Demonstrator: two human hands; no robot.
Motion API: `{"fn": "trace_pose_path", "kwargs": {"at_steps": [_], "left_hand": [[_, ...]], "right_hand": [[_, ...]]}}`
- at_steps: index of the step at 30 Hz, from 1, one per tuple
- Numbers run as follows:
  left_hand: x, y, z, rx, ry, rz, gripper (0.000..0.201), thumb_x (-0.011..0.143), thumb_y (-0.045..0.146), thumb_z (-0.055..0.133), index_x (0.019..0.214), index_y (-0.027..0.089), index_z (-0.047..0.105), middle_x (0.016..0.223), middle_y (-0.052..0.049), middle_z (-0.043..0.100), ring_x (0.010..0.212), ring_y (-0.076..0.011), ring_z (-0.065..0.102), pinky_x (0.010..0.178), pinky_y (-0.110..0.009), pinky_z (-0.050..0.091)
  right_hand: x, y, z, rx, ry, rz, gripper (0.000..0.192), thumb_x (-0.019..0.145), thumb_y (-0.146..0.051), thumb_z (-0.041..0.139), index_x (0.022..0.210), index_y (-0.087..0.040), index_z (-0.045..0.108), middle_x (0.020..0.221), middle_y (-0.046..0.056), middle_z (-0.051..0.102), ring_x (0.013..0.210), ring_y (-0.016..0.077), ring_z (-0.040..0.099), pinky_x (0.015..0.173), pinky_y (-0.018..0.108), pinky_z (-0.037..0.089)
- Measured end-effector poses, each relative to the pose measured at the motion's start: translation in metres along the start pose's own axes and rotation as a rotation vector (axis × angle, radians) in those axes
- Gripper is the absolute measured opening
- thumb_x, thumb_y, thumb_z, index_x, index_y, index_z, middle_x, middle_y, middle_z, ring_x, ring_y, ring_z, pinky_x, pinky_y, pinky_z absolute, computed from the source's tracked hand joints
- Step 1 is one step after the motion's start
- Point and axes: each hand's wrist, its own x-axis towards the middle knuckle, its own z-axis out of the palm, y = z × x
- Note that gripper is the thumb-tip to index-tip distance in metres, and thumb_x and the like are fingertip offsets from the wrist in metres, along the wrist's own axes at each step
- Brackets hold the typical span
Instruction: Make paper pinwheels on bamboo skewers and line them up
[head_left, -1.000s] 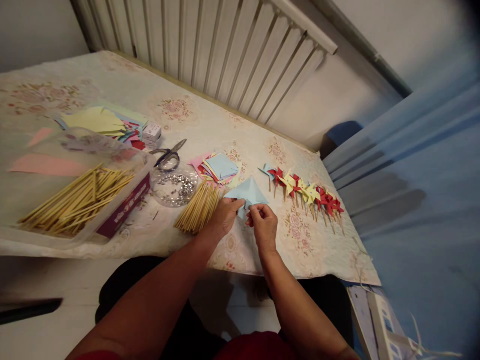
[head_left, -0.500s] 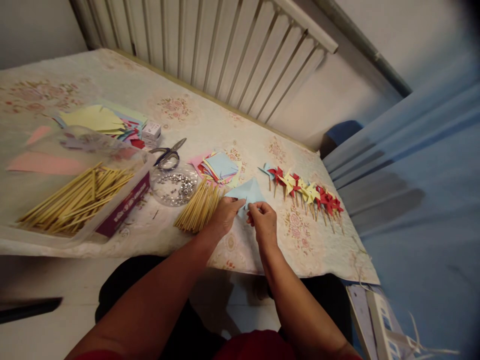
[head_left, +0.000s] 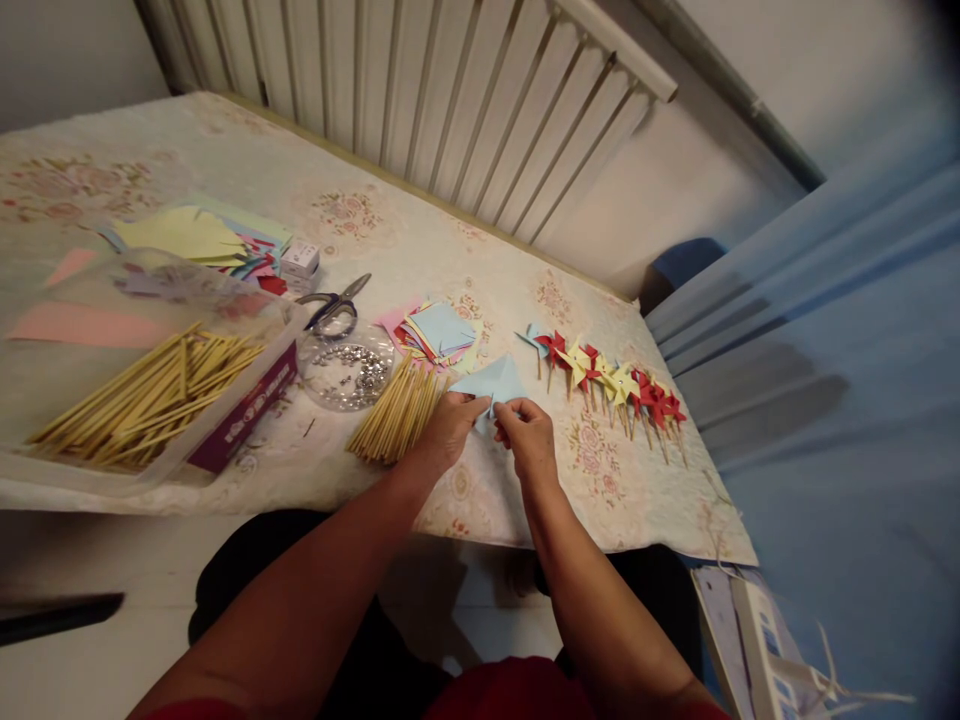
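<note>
A light blue sheet of paper (head_left: 496, 377) with slits cut in it is held just above the tablecloth. My left hand (head_left: 454, 425) pinches its near left side between thumb and fingers. At the near right edge my right hand (head_left: 529, 432) has its fingers closed on the same sheet, close to the left thumb. Left of my left hand lies a bundle of thin wooden sticks (head_left: 397, 415). Beyond it is a stack of coloured paper squares (head_left: 442, 333), a blue one on top. Several finished paper pinwheels (head_left: 616, 384) on sticks lie in a row to the right.
A clear plastic bin (head_left: 161, 478) full of sticks (head_left: 150, 400) stands at the left. Beside it are a round dish (head_left: 322, 393) of small metal pieces, scissors (head_left: 336, 303), small white boxes (head_left: 300, 260) and loose paper (head_left: 180, 235). A radiator (head_left: 420, 100) runs behind the table.
My right fingertips have shifted very slightly on the blue paper. Both hands keep their grip, and the other things lie as before.
</note>
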Motion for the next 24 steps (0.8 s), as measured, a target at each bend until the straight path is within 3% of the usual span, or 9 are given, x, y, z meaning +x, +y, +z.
{"fn": "trace_pose_path", "kwargs": {"at_steps": [24], "left_hand": [[-0.0019,0.0025,0.0018,-0.053,-0.036,-0.019,0.011,0.065,0.025,0.067,0.061,0.015,0.064,0.057,0.002,0.057,0.060,-0.0110,0.053,0.061,-0.023,0.040]], "right_hand": [[-0.0003,-0.0054,0.0000,-0.100,0.049,0.010,0.023,0.071,-0.035,0.063,0.056,-0.020,0.055,0.043,-0.005,0.054,0.039,0.0101,0.046,0.045,0.023,0.034]]}}
